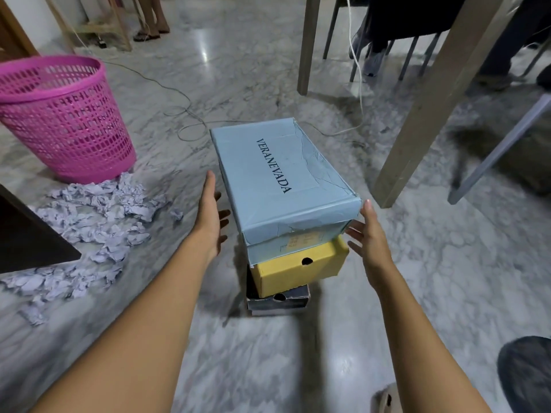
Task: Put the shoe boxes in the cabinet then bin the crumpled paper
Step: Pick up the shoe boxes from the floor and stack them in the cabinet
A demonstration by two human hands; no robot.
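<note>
Straight, released fingers (210, 181) of the left hand (213, 210) and right hand (369, 236) flank the blue box (283, 177) at centre frame, grasping nothing. It tops a yellow box (298, 271) and a dark box (278, 301). Best to press both palms on its sides and lift level. Crumpled paper (95, 216) lies at left.

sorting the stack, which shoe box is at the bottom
The dark box, on the floor under the yellow box; the light blue box sits on top.
</note>
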